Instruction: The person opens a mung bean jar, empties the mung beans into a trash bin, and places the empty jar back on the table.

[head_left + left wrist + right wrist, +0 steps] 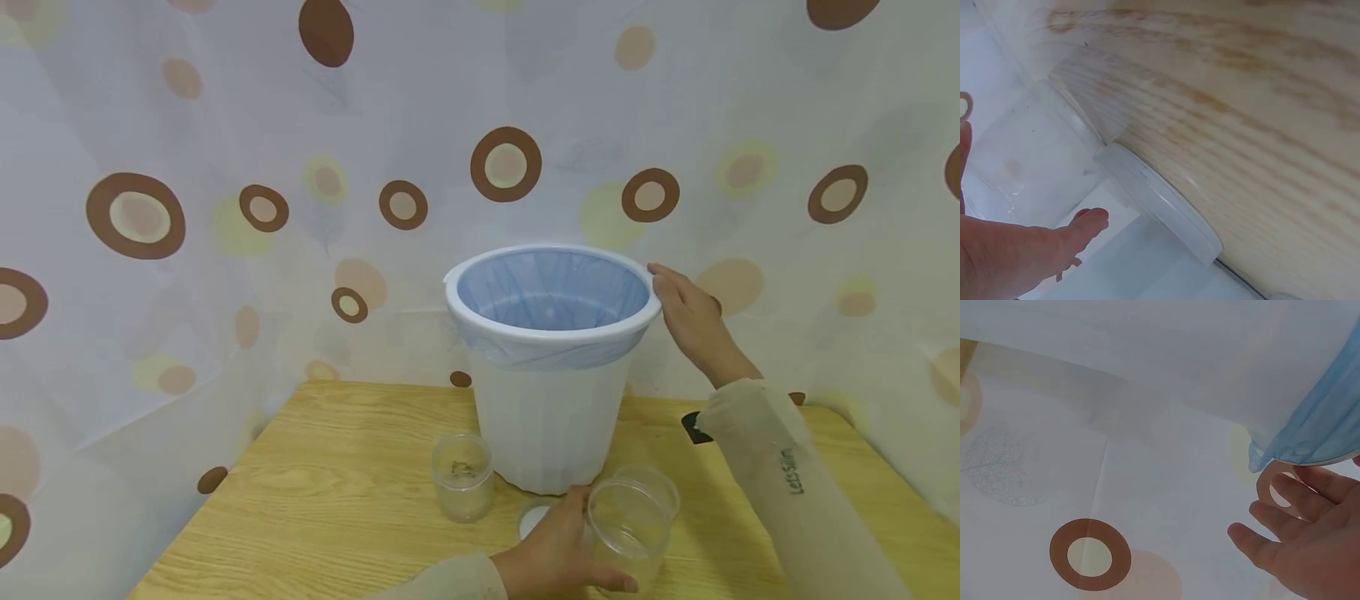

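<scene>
A white bin (pixel 551 417) lined with a thin blue bag (pixel 551 292) stands upright on the wooden table. My right hand (pixel 693 321) touches the right side of its rim, fingers extended; the right wrist view shows these fingers (pixel 1307 506) spread just under the rim. Low in front of the bin, my left hand (pixel 558 546) holds a clear plastic jar (pixel 630 537), thumb in front and fingers on the far side. Another clear jar (pixel 660 487) stands close behind that one. A flat white round lid (pixel 532 518) lies beside the left hand.
A third clear jar (pixel 463 483) stands to the left of the bin, with dark bits showing through it. A small black patch (pixel 696 429) lies on the table (pixel 322 483) near the right forearm. Behind hangs a white sheet (pixel 420 92) with brown circles.
</scene>
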`<state>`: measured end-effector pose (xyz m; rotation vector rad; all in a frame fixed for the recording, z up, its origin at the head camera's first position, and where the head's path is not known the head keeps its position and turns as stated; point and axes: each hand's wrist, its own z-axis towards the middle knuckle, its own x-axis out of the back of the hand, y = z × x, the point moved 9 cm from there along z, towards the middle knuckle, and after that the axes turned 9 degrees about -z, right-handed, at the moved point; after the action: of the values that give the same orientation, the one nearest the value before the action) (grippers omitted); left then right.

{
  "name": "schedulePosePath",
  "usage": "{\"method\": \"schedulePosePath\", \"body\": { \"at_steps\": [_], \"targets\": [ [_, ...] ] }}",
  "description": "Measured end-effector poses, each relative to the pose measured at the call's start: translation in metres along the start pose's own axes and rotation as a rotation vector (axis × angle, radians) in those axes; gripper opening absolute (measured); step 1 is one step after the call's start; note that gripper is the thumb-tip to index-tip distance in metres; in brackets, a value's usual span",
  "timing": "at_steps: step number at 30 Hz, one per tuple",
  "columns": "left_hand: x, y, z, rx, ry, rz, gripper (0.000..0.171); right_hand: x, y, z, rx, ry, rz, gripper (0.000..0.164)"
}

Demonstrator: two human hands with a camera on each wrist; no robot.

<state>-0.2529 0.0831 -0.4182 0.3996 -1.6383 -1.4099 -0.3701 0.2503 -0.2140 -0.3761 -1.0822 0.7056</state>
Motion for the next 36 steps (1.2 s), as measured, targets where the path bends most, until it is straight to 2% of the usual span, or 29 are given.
{"method": "schedulePosePath", "body": {
  "at_steps": [5,11,14,20,26,36],
  "targets": [
    [0.003,0.002,-0.002,0.018,-0.002,0.0,0.087,0.005,0.0,-0.003,0.025,0.066,-0.043,0.06],
    [0.006,-0.003,-0.004,0.09,-0.016,-0.079,0.087,0.011,-0.003,-0.01,0.036,0.163,-0.072,0.058],
    [0.007,-0.004,-0.005,0.098,-0.022,-0.099,0.086,0.013,-0.003,-0.013,0.044,0.192,-0.087,0.056],
    [0.008,-0.001,-0.003,0.066,-0.028,-0.057,0.087,0.016,0.0,-0.02,0.043,0.201,-0.104,0.054],
    [0.01,-0.004,-0.003,0.115,-0.012,-0.003,0.087,0.016,0.002,-0.026,0.058,0.212,-0.124,0.052],
    [0.017,-0.002,-0.007,0.136,0.006,0.01,0.086,0.017,-0.003,-0.04,0.133,0.255,-0.176,0.044]
  ]
}}
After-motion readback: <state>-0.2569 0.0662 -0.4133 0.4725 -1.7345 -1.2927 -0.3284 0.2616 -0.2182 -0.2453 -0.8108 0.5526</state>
